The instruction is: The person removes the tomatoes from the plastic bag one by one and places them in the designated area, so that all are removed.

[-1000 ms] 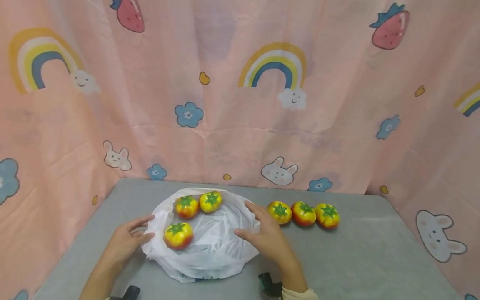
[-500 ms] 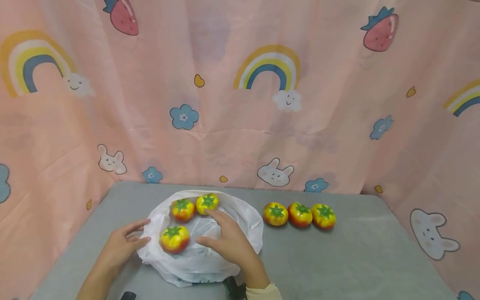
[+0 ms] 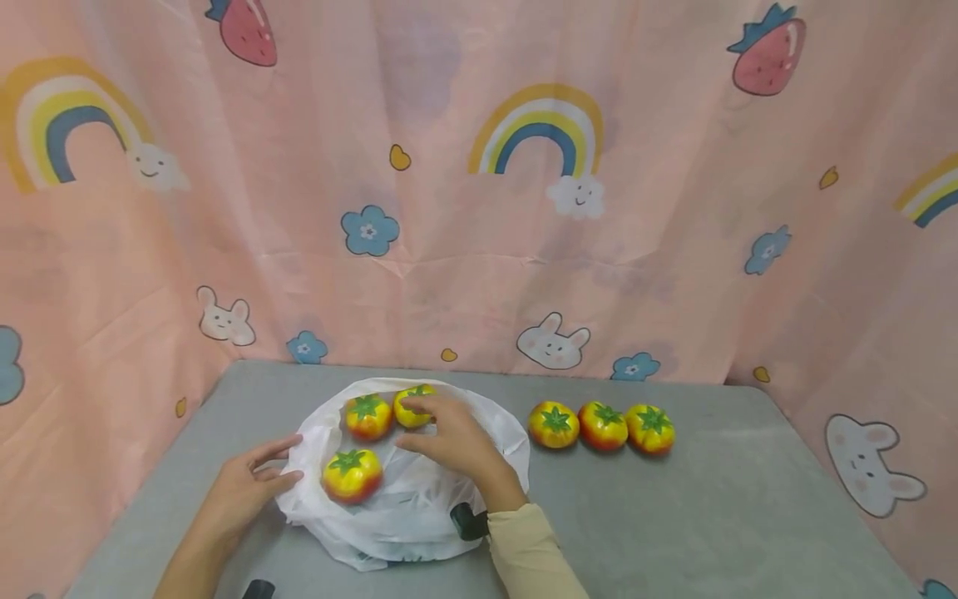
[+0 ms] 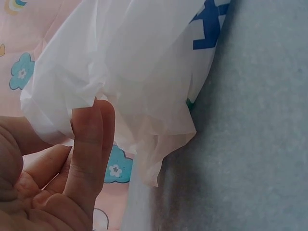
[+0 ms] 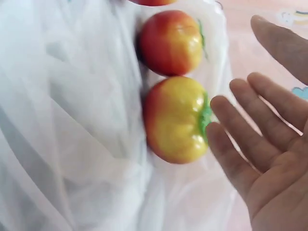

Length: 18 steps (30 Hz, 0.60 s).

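The backdrop is a pink fabric curtain (image 3: 479, 274) printed with rainbows, strawberries, blue flowers and rabbit faces; below it stands a flat grey table (image 3: 748, 507); on the table sits a crumpled white plastic bag (image 3: 404, 532), mouth upward, its wall bearing a blue mark on the side facing the left wrist. Clock positions are read from the bag's centre, 12 o'clock being the curtain side; the person's beige cloth sleeve (image 3: 535, 549) enters from 5 o'clock.

The right hand (image 3: 456, 437) is over the bag at 2 o'clock, wide, its fingers apart and holding nothing, just beside the 12 o'clock fruit; I cannot tell whether it touches that fruit. The left hand (image 3: 243, 487) is at 9 o'clock, bent fingers and thumb holding the bag's rim.

Six glossy, round red-and-yellow fruits with green star-shaped tops are present; three rest inside the bag, the first at 9 o'clock (image 3: 352, 476), the second at 11 o'clock (image 3: 367, 418), the third at 12 o'clock (image 3: 410, 418); three more form a side-by-side row (image 3: 602, 428) outside the bag, near 3 o'clock, tops upward.

The smallest items are two small black plastic-looking devices, one at the right wrist (image 3: 466, 524), one at the left (image 3: 259, 590).
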Motion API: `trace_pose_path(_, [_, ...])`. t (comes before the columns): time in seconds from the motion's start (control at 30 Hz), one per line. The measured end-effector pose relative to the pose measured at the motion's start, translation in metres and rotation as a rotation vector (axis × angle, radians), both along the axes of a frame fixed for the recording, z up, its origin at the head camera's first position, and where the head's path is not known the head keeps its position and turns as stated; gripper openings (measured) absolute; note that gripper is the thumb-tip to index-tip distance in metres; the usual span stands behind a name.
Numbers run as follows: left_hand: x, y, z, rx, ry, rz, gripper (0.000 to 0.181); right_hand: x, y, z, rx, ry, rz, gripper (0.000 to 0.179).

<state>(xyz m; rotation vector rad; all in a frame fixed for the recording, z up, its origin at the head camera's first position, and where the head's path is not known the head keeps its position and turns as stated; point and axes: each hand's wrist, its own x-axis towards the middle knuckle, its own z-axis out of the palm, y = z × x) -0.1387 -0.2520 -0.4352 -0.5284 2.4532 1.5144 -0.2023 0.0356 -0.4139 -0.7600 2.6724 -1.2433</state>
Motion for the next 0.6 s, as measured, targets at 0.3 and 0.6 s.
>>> trace_pose_path(0.3, [0.0, 0.002, 0.001, 0.0, 0.002, 0.002, 0.063, 0.007, -0.024, -0.021, -0.052, -0.02, 0.099, 0.046])
trace_pose_path(0.6, [0.001, 0.002, 0.001, 0.007, 0.006, -0.013, 0.065, 0.011, -0.035, -0.027, -0.001, -0.102, 0.14, 0.057])
